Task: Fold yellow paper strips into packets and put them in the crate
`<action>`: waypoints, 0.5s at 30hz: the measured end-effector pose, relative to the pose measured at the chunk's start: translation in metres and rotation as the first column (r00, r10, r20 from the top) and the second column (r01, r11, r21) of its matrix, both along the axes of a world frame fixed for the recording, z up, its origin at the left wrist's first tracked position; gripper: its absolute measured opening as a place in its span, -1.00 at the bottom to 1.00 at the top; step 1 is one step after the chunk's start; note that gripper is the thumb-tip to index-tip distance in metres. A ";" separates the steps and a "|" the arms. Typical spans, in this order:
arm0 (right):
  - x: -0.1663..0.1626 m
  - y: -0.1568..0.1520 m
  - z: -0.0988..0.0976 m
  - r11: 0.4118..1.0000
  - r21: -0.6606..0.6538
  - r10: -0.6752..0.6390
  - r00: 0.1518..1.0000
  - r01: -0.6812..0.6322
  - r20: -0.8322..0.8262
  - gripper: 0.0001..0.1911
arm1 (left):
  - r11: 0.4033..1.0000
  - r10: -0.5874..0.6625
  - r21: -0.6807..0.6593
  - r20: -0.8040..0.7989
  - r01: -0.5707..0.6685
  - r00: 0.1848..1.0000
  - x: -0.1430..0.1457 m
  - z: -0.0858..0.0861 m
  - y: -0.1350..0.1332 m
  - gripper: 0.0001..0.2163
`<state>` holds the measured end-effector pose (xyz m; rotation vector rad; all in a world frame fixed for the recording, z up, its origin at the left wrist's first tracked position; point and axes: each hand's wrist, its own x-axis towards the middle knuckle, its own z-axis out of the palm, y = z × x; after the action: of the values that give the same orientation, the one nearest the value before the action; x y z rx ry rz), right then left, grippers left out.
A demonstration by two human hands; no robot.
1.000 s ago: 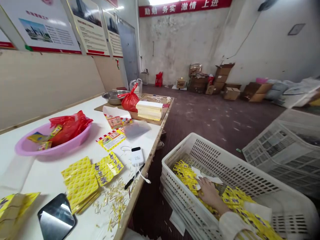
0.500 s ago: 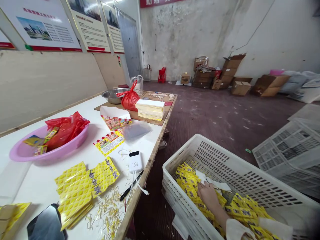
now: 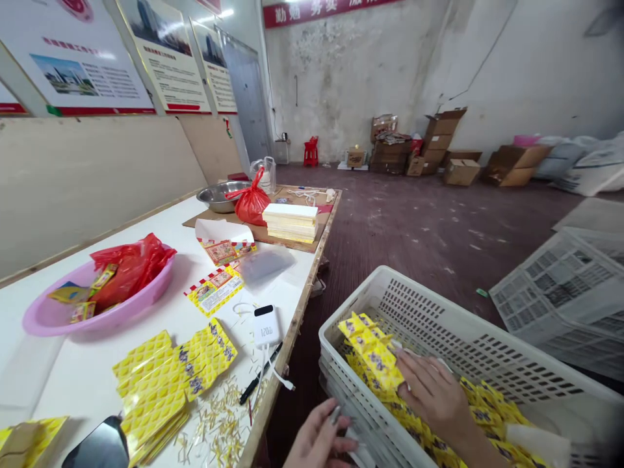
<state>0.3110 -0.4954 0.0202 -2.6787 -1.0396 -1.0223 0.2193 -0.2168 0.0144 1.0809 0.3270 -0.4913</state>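
My right hand (image 3: 436, 393) is closed on a strip of yellow printed packets (image 3: 373, 351), raised at the left side of a white plastic basket (image 3: 458, 318). More yellow packets (image 3: 487, 406) lie inside the basket beneath and beside this hand. My left hand (image 3: 322, 439) is outside the basket's left wall, its fingers loosely curled and apart. Something small and grey shows at one of its fingertips; I cannot make out what it is. On the white table (image 3: 185, 211) to the left lies a stack of yellow printed sheets (image 3: 160, 390).
Along the table edge are a white power bank (image 3: 266, 325), a black pen (image 3: 258, 376) and scattered yellow scraps (image 3: 214, 416). A pink basin (image 3: 131, 296) with a red bag stands behind. Other crates (image 3: 565, 286) are at right, with cardboard boxes (image 3: 517, 162) by the wall.
My right hand has lifted a strip of yellow packets out of the pile, where it was reaching among white papers. My left hand has come into view beside the basket.
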 end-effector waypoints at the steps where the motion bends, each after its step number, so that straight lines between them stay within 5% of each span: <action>1: -0.004 0.007 0.013 0.997 -0.009 0.073 0.997 -0.072 0.037 -0.55 | 0.991 -0.052 -0.123 -0.005 0.051 0.999 0.012 0.008 -0.012 -0.39; 4: -0.013 0.026 0.040 0.974 -0.012 0.228 0.972 -0.228 0.062 -0.42 | 0.965 -0.071 -0.249 0.062 0.085 0.996 0.036 0.027 -0.034 -0.42; 8: -0.020 0.036 0.064 0.942 0.040 0.334 0.942 -0.334 0.004 -0.34 | 0.940 -0.072 -0.322 0.150 0.117 0.986 0.044 0.030 -0.037 -0.51; 15: -0.044 0.034 0.084 0.889 0.449 0.288 0.870 -0.089 -0.399 -0.50 | 0.915 -0.121 -0.370 0.127 0.160 0.985 0.038 0.032 -0.035 -0.59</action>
<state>0.2671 -0.4609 0.1044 -2.2407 -0.8490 -0.4634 0.2576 -0.2520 0.0467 0.7497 0.0576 -0.5983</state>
